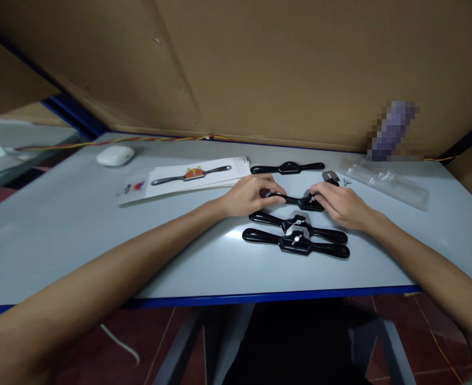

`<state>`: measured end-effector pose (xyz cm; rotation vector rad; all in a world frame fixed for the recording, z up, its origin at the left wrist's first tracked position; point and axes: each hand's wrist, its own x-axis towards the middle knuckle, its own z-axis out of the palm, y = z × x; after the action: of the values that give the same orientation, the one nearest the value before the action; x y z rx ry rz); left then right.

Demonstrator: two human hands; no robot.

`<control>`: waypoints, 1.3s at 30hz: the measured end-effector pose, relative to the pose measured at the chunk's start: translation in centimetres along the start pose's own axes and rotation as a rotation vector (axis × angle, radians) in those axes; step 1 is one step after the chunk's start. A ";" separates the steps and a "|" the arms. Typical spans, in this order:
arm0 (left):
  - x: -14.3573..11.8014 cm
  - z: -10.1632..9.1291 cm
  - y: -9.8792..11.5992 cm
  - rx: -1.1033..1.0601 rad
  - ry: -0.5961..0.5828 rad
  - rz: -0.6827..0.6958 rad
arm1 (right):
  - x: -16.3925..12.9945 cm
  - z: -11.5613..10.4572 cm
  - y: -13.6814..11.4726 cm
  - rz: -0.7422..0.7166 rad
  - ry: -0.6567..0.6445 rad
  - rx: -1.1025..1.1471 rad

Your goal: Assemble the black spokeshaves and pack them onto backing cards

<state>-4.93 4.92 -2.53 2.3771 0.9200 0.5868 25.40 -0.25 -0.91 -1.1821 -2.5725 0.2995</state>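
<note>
My left hand (252, 195) is closed around the left handle of a black spokeshave (293, 201) lying crosswise on the table. At its middle, the fingers of my right hand (342, 204) pinch a small silvery wing screw (312, 198); my palm hides the tool's right handle. Nearer me lie a second spokeshave (268, 218) and a third spokeshave (262, 236), both with blade and screw in place. Behind my hands rests a spokeshave body (290, 168) with no blade visible. Beside my right fingers are a loose blade (329, 175), a dark piece partly covered, and another wing screw (346, 182).
Printed cards (215, 175) picturing a spokeshave are stacked left of my hands. A white rounded case (115, 155) sits at the back left. Clear plastic packaging (392, 184) lies at the right, before a blurred purple object (394, 131). A cardboard wall (260, 69) rises behind the table.
</note>
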 end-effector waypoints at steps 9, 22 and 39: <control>0.0 0.0 0.1 -0.013 0.008 -0.012 | 0.3 0.4 -0.1 0.059 0.055 -0.031; 0.0 0.0 0.0 0.011 0.000 -0.001 | 0.0 -0.1 -0.1 -0.004 -0.029 -0.125; 0.0 0.1 -0.2 -0.002 0.005 -0.002 | 0.3 -0.1 -0.6 0.033 -0.015 -0.133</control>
<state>-4.95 5.00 -2.72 2.3737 0.9241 0.5931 24.85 -0.41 -0.59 -1.2738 -2.6234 0.1465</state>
